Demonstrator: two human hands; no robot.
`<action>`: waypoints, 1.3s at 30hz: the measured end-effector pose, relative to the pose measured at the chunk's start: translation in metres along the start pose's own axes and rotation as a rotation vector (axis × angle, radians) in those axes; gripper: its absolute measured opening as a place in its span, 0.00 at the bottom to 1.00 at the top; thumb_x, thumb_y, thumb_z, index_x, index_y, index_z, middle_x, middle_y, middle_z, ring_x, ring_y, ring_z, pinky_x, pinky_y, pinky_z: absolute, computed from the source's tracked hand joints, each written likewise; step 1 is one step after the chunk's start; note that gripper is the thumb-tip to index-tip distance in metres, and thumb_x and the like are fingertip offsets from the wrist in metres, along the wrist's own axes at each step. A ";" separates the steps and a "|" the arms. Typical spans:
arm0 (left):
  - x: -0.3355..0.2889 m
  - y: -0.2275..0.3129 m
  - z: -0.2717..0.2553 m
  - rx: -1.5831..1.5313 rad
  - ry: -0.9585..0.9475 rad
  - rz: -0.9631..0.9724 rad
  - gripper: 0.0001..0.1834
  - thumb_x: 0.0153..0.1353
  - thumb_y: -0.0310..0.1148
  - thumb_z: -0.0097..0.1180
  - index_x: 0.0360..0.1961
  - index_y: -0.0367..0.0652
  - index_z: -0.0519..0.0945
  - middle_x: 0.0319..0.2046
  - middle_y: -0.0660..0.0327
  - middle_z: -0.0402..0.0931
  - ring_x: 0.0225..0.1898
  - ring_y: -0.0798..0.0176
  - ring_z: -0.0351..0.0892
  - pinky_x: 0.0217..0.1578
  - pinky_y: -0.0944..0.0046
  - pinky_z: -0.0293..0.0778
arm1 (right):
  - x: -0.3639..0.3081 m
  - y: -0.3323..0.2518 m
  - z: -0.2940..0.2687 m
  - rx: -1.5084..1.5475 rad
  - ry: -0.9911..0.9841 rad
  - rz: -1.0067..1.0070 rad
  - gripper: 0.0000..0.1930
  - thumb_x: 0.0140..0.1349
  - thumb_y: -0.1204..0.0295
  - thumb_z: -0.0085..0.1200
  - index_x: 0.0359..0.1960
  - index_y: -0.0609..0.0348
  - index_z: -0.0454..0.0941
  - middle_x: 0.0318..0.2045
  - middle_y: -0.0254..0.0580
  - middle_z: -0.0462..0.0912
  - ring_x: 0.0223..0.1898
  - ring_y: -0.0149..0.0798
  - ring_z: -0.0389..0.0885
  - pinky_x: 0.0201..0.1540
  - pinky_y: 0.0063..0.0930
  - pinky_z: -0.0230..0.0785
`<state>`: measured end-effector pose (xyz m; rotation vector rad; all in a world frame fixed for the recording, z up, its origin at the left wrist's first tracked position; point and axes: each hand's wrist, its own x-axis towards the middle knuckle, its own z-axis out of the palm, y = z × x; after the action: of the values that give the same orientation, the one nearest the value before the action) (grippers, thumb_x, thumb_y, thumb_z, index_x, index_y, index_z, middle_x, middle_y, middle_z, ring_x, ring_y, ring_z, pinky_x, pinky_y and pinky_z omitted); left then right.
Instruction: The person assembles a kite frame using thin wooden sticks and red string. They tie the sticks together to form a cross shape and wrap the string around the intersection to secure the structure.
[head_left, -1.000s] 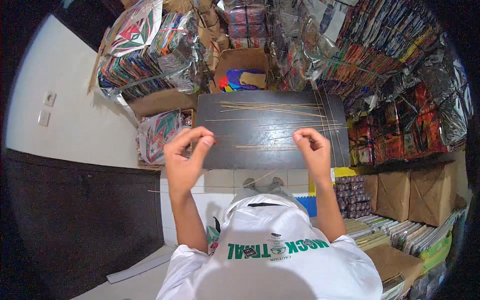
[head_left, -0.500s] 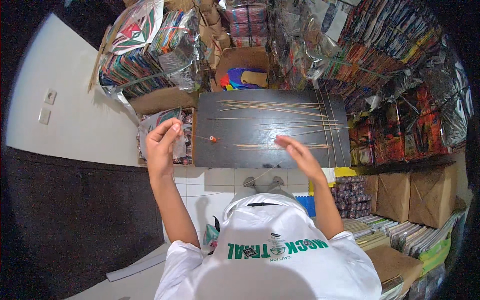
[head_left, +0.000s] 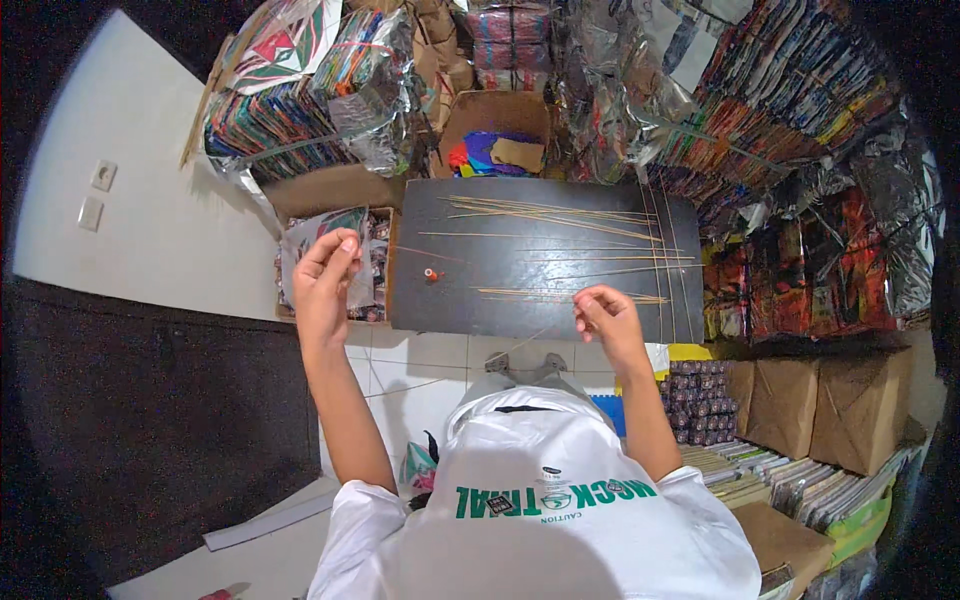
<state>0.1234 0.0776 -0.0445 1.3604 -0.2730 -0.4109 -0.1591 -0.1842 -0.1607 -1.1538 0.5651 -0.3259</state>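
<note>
My left hand [head_left: 326, 275] is raised over the box left of the table, thumb and fingertips pinched together. A fine thread [head_left: 428, 254] stretches right from near its fingertips, above the small orange thread spool [head_left: 431, 274] on the table. My right hand [head_left: 608, 322] is closed in a pinch over the table's near edge. A thin, pale, curved strand [head_left: 432, 380] runs from near its fingertips down to the left, below the table; whether it is stick or string I cannot tell. Several thin sticks [head_left: 560, 212] lie across the black table [head_left: 430, 310].
A box [head_left: 377, 312] of small packets stands left of the table. An open carton [head_left: 545, 120] with colourful pieces is behind it. Plastic-wrapped stacks [head_left: 310, 120] rise at the back. Brown boxes [head_left: 860, 410] and stacked small dark cylinders [head_left: 697, 400] stand at right.
My right hand has gone from spread fingers to a pinch and moved slightly nearer to me. My left hand stays pinched, almost in place.
</note>
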 end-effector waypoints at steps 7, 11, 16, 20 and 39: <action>0.000 -0.002 0.003 0.138 -0.035 0.017 0.11 0.65 0.29 0.63 0.47 0.36 0.84 0.35 0.65 0.82 0.36 0.74 0.78 0.41 0.73 0.74 | 0.005 -0.010 -0.002 0.043 0.100 -0.023 0.08 0.69 0.66 0.59 0.40 0.58 0.81 0.30 0.31 0.80 0.22 0.21 0.72 0.20 0.15 0.59; -0.005 -0.012 0.000 0.191 -0.121 -0.045 0.13 0.67 0.30 0.60 0.50 0.36 0.83 0.36 0.63 0.84 0.37 0.73 0.80 0.42 0.71 0.75 | 0.009 -0.007 -0.006 0.101 0.127 -0.068 0.09 0.69 0.65 0.60 0.40 0.58 0.81 0.31 0.31 0.80 0.19 0.20 0.67 0.20 0.15 0.55; -0.024 -0.035 -0.012 0.314 -0.427 -0.217 0.14 0.69 0.31 0.59 0.52 0.37 0.81 0.38 0.61 0.85 0.39 0.72 0.81 0.45 0.70 0.76 | 0.014 -0.012 -0.014 0.170 0.199 -0.092 0.09 0.70 0.65 0.60 0.42 0.57 0.80 0.31 0.30 0.80 0.18 0.18 0.63 0.20 0.15 0.55; -0.032 -0.044 -0.028 0.565 -0.657 -0.292 0.13 0.66 0.29 0.63 0.49 0.35 0.81 0.39 0.63 0.84 0.41 0.73 0.81 0.44 0.70 0.77 | 0.021 -0.016 -0.021 0.214 0.259 -0.118 0.09 0.69 0.65 0.60 0.42 0.57 0.81 0.31 0.29 0.80 0.17 0.18 0.63 0.20 0.16 0.53; -0.001 -0.008 -0.044 0.578 -0.611 -0.253 0.07 0.60 0.26 0.67 0.38 0.35 0.85 0.31 0.62 0.84 0.35 0.71 0.81 0.38 0.68 0.77 | 0.044 -0.065 -0.005 0.133 0.194 -0.205 0.17 0.73 0.64 0.54 0.57 0.60 0.76 0.33 0.29 0.78 0.18 0.16 0.64 0.19 0.14 0.55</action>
<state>0.1400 0.1153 -0.0610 1.8161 -0.7708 -1.0186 -0.1234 -0.2352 -0.1130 -1.0591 0.5863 -0.6484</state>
